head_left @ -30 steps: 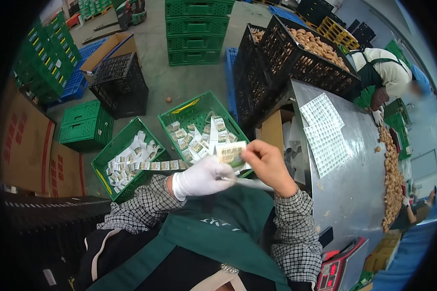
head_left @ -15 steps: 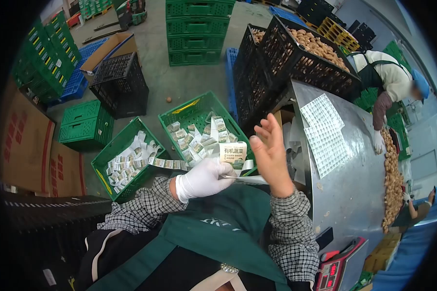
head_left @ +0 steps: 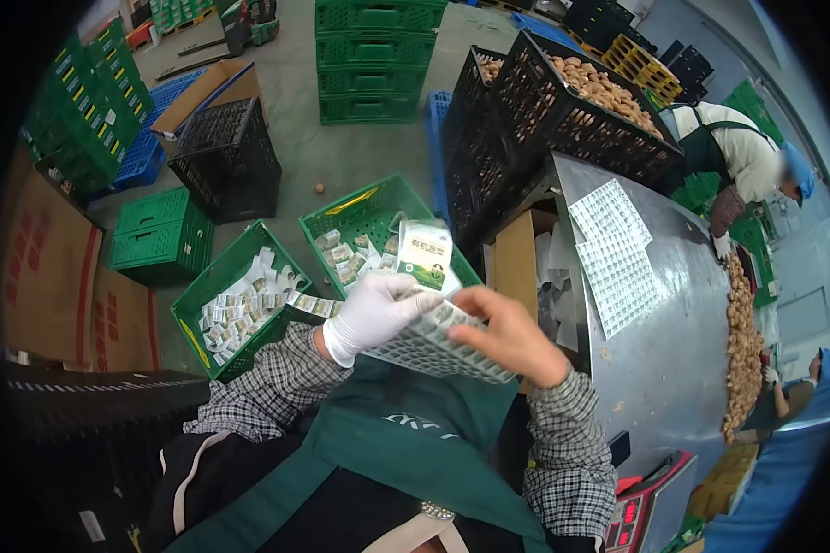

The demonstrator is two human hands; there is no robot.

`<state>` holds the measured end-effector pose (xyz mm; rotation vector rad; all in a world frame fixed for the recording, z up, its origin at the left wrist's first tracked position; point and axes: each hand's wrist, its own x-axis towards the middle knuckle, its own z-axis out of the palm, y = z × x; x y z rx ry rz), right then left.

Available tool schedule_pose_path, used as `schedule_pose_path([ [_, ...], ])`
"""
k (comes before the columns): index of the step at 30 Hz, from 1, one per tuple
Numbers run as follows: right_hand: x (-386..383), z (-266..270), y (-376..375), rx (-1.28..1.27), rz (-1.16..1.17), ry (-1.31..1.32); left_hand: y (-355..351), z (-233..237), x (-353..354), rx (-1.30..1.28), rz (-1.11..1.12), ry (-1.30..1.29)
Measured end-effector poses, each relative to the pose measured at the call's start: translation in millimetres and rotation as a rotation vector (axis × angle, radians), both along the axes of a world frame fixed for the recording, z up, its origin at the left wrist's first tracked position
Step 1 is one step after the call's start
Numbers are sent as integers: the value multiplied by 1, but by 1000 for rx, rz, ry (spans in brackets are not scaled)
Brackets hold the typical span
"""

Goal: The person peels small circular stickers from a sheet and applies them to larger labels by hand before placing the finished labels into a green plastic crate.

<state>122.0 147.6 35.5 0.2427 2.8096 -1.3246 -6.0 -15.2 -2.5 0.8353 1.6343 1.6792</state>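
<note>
My left hand (head_left: 378, 311), in a white glove, is closed on a printed paper label (head_left: 424, 256) with green and cream print, upright above its fingertips. The same hand grips the upper left part of a sheet of small stickers (head_left: 433, 348), which slants down over the apron. My bare right hand (head_left: 516, 336) has thumb and fingers closed at the sheet's upper edge; the exact contact is partly hidden. A strip of labels (head_left: 312, 304) runs from beside my left wrist to the left green crate (head_left: 194, 336). Behind the label, a second green crate (head_left: 327, 221) holds more folded labels.
To the right, a metal table (head_left: 673, 369) carries more sticker sheets (head_left: 613, 258), a row of brown produce (head_left: 745, 350) and a red scale (head_left: 632, 516). Black crates (head_left: 563, 120) full of produce stand beyond. Two co-workers (head_left: 738, 138) (head_left: 793, 401) are across the table.
My right hand has come down from its raised, open position onto the sticker sheet. The sheet has tilted so its printed face shows. The label has moved slightly up and left.
</note>
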Motion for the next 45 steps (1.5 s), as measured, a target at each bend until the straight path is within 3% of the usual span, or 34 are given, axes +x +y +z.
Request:
schedule_pose_path([
  [5, 2, 5, 1, -73, -56, 1, 0, -5, -14, 144, -48, 13],
  [8, 3, 8, 7, -49, -63, -80, 0, 14, -9, 136, -89, -193],
  [9, 2, 11, 7, -27, -49, -80, -3, 13, -10, 148, -232, -132],
  [11, 0, 19, 5, 20, -21, -79, -4, 5, -5, 111, -198, -177],
  [14, 3, 13, 3, 236, -70, 248, -3, 6, -2, 141, -68, -216],
  [17, 19, 27, 19, 193, -417, 595, -7, 3, -15, 252, 86, -184],
  [20, 41, 17, 43, -139, -662, 529, -15, -9, -26, 251, 158, -222],
  [26, 45, -5, 40, -550, -518, 515, -8, -9, -17, 373, 192, -299],
  [30, 37, 5, 26, -673, -498, 857, -9, -11, -16, 313, 170, -339],
  [33, 39, -1, 27, -678, -537, 866, -2, -9, -13, 396, 163, -433],
  [36, 38, -4, 24, -554, -684, 850, -1, -12, -14, 413, 173, -415],
  [43, 38, 12, 41, -440, -551, 766, -4, -6, -26, 376, 139, -263],
  [45, 35, 35, 39, -18, -439, 636, -6, -8, -30, 376, 95, -214],
])
